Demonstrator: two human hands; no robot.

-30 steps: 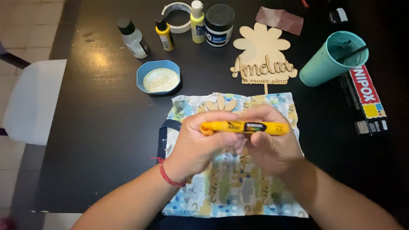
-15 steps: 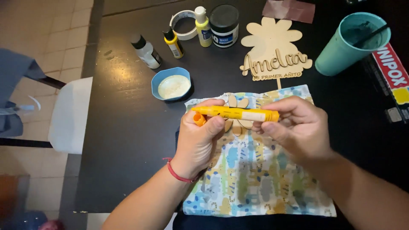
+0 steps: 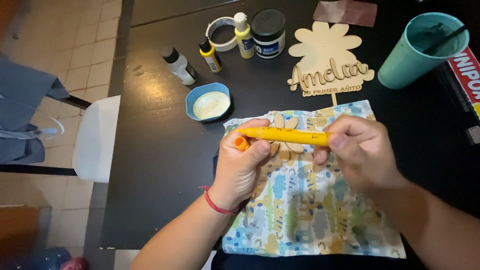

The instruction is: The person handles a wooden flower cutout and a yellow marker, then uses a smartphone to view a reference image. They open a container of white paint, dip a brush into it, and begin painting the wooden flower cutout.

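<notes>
The yellow marker lies level above the patterned cloth, gripped at both ends. The right hand is closed on the barrel's rear end, which is hidden under its fingers. The left hand steadies the front of the barrel with its fingertips and pinches the orange cap against the thumb; the cap is off the barrel. The marker's tip is covered by the left fingertips and cannot be made out. A red cord bracelet circles the left wrist.

Beneath the marker, a small plain wooden flower cutout rests on the cloth; only some rounded petals show, the rest is blocked by the barrel and hands. The cloth is soft and printed in blue, yellow and green; its lower edge is near the frame's bottom.

The cloth lies on a dark matte table. Just beyond the cloth's upper left corner stands a blue bowl holding a whitish liquid. Farther back:
- a white bottle with a black cap, tilted;
- a yellow bottle with a black nozzle;
- a yellow bottle with a white cap;
- a black-lidded jar;
- a roll of tape, partly hidden behind the bottles.

A flat wooden flower-shaped sign with raised lettering lies beyond the cloth. At upper right, a teal cup holds a dark-handled tool; its contents are unclear. A red box is cut off by the right edge. A white chair stands left of the table.
</notes>
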